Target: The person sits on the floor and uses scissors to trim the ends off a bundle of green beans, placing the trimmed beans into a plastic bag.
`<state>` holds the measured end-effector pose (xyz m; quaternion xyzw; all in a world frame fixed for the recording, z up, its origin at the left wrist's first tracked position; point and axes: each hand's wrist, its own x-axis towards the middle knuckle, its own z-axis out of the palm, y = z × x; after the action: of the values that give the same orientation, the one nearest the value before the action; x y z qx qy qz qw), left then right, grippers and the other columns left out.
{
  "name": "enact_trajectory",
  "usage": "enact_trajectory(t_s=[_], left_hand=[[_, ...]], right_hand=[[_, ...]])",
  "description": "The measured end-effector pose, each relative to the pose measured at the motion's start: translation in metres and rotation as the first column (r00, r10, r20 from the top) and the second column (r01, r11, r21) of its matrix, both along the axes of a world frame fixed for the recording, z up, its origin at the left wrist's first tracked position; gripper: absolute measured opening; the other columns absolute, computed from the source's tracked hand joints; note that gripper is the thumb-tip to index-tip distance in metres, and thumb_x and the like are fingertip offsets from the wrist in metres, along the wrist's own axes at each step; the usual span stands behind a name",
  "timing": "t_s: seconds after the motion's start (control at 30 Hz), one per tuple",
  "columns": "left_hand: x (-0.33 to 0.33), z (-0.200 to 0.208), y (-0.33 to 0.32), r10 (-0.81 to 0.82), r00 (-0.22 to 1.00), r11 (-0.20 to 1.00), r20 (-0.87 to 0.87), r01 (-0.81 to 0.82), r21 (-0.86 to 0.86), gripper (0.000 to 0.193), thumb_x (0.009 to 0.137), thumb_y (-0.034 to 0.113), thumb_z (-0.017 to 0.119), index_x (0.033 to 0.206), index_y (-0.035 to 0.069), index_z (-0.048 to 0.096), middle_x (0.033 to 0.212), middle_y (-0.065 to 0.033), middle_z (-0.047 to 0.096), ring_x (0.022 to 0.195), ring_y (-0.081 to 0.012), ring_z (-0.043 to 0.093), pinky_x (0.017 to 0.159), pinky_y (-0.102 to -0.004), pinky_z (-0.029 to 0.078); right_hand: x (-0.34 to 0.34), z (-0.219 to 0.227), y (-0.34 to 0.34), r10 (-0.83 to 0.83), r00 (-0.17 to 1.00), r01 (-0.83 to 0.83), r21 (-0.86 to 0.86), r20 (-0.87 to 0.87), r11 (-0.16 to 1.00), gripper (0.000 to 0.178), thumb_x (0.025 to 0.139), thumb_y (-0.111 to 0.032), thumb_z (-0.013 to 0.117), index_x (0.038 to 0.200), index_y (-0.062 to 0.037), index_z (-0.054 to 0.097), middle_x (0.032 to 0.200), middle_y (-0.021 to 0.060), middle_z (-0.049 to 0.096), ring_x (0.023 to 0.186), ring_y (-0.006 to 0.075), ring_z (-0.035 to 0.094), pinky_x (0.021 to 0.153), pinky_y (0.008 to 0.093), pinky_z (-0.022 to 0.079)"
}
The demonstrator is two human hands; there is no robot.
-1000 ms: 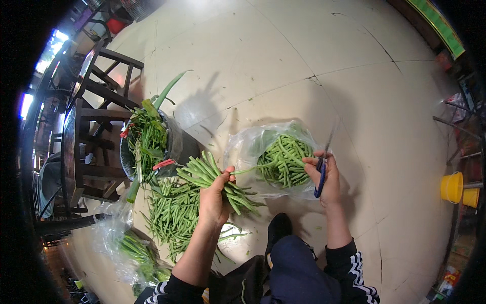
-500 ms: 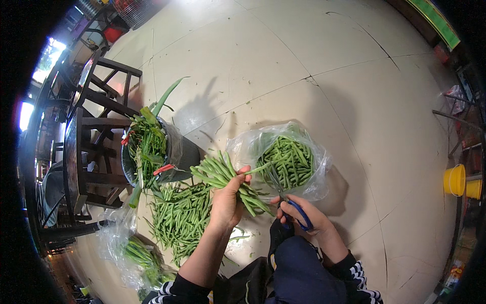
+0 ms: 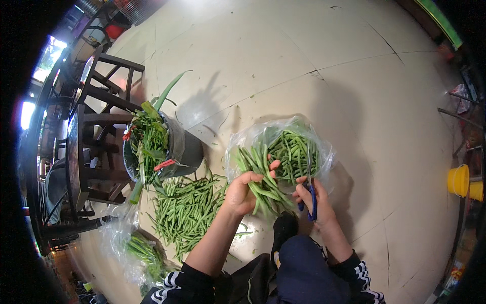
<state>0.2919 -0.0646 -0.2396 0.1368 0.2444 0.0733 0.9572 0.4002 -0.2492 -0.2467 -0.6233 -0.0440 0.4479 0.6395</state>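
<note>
A bunch of green beans [image 3: 264,185] lies across my left hand [image 3: 244,193], the fingers curled round it. My right hand [image 3: 317,201] grips blue-handled scissors [image 3: 313,196], whose blades point away from me over the near right side of a clear plastic bag [image 3: 326,148]. Inside that opened bag sits a heap of green beans [image 3: 294,154], just beyond both hands. To the left of my left forearm, a larger pile of loose beans [image 3: 185,215] is spread on the floor.
A grey bucket [image 3: 190,152] stuffed with green leaf trimmings stands beyond the loose pile. Dark wooden stools [image 3: 104,119] line the left. A plastic bag of long greens [image 3: 144,253] lies near left. Yellow buckets [image 3: 458,181] stand far right.
My left hand has moved right with the bunch, now nearer the bag. The scissors have shifted right and turned to point more directly away from me.
</note>
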Motion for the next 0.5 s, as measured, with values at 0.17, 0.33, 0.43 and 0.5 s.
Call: enact_trajectory(t_s=[0.17,0.33,0.43,0.5], left_hand=[[-0.001,-0.005,-0.002,-0.021,1.000,1.000,0.018,0.021,0.011,0.075,0.074,0.002,0.049,0.147,0.005,0.032,0.124,-0.0124,0.059,0.107,-0.0261,0.060,0.101,-0.0429,0.045],[0.001,0.003,0.003,0.026,0.977,0.988,0.214,0.007,-0.153,0.085,0.069,0.002,0.051,0.150,0.006,0.027,0.131,-0.0175,0.054,0.117,-0.0315,0.055,0.106,-0.0449,0.041],[0.001,0.006,0.005,0.068,0.963,0.980,0.261,-0.015,-0.201,0.095,0.062,0.004,0.054,0.152,0.007,0.024,0.138,-0.0209,0.049,0.123,-0.0365,0.052,0.109,-0.0492,0.038],[0.001,0.003,0.005,0.097,0.954,0.975,0.284,-0.034,-0.219,0.095,0.062,0.004,0.054,0.152,0.007,0.024,0.137,-0.0214,0.049,0.123,-0.0375,0.052,0.109,-0.0502,0.037]], right_hand=[[-0.002,0.026,0.017,0.002,0.980,-0.024,0.108,0.197,0.994,0.033,0.087,-0.009,0.070,0.115,-0.0047,0.055,0.087,0.0008,0.060,0.077,0.0067,0.054,0.070,0.0218,0.044],[0.000,0.036,0.024,0.035,0.987,-0.055,0.123,0.158,0.991,0.036,0.084,-0.004,0.070,0.116,-0.0038,0.053,0.091,0.0037,0.063,0.081,0.0078,0.057,0.074,0.0223,0.046],[-0.003,0.035,0.023,0.086,0.982,-0.108,0.127,0.170,0.986,0.038,0.083,-0.003,0.071,0.117,-0.0033,0.053,0.093,0.0062,0.064,0.083,0.0088,0.059,0.076,0.0226,0.047],[-0.006,0.037,0.023,0.108,0.960,-0.137,0.093,0.259,0.986,0.040,0.081,-0.004,0.073,0.117,-0.0022,0.054,0.092,0.0068,0.066,0.080,0.0110,0.061,0.074,0.0251,0.050]])
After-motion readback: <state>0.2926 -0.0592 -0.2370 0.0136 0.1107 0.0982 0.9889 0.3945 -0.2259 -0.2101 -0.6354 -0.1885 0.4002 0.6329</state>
